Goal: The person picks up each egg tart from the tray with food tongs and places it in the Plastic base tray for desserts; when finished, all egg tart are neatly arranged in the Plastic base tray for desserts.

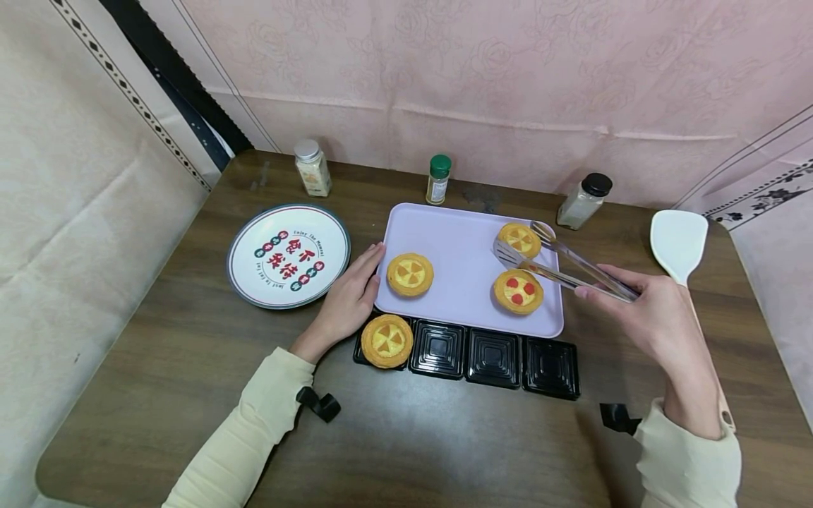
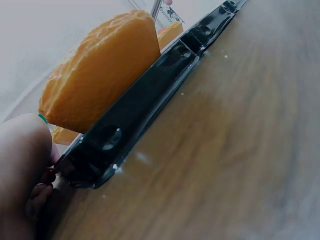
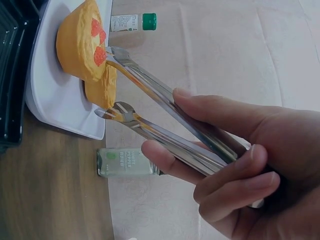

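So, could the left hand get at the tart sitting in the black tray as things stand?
Probably yes: the left hand rests on the lilac tray's edge, right beside that tart, with nothing between them.

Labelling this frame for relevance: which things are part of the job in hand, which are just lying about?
In use: tongs held by the right hand; far-right tart between their tips; lilac tray, edge touched by the left hand; black cup tray with one tart.

Lying about: printed plate; three jars; white spatula.
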Demonstrator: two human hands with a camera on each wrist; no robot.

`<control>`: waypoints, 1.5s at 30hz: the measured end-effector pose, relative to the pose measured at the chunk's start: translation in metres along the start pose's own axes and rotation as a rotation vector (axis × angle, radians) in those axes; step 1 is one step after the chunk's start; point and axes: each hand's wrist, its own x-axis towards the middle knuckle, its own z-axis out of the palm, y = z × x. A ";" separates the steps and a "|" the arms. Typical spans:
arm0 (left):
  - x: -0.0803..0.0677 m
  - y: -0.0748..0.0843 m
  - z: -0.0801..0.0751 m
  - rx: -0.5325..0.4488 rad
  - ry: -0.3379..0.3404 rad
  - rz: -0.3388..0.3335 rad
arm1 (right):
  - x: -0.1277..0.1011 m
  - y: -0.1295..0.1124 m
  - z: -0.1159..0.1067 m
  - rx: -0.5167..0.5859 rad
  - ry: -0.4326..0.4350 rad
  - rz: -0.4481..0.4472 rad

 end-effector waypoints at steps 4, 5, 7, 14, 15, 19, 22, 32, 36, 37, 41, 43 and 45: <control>0.000 0.000 0.000 0.001 0.000 -0.001 | 0.000 0.000 0.000 0.002 0.003 -0.010; 0.000 0.000 0.000 0.001 0.000 -0.001 | 0.000 0.000 -0.001 0.002 0.003 -0.011; 0.000 0.000 0.000 0.000 -0.003 -0.001 | 0.000 0.000 -0.001 0.000 0.002 -0.012; 0.000 0.000 0.000 0.001 -0.009 -0.007 | -0.001 0.000 -0.002 0.013 -0.007 -0.015; 0.000 0.000 0.000 0.000 -0.009 -0.009 | -0.001 0.000 -0.002 0.022 -0.003 -0.014; 0.000 0.000 0.002 -0.002 -0.011 -0.013 | -0.004 -0.005 -0.007 0.076 0.011 -0.017; 0.000 0.000 0.002 -0.003 -0.010 -0.011 | -0.009 -0.009 -0.014 0.117 0.006 -0.050; 0.000 -0.001 0.000 0.000 -0.006 -0.004 | -0.025 -0.020 -0.023 0.203 -0.368 -0.347; 0.000 0.000 -0.001 0.003 -0.007 -0.006 | -0.026 -0.021 -0.019 0.229 -0.446 -0.421; -0.001 0.000 -0.001 0.003 -0.007 -0.004 | -0.026 -0.020 -0.018 0.234 -0.455 -0.441; 0.000 0.000 -0.001 0.001 -0.004 0.001 | -0.024 -0.018 -0.014 0.245 -0.484 -0.485; -0.001 0.000 -0.001 -0.002 -0.005 0.003 | -0.024 -0.017 -0.013 0.240 -0.495 -0.478; 0.000 0.000 -0.001 -0.001 -0.005 0.005 | -0.023 -0.017 -0.012 0.233 -0.504 -0.470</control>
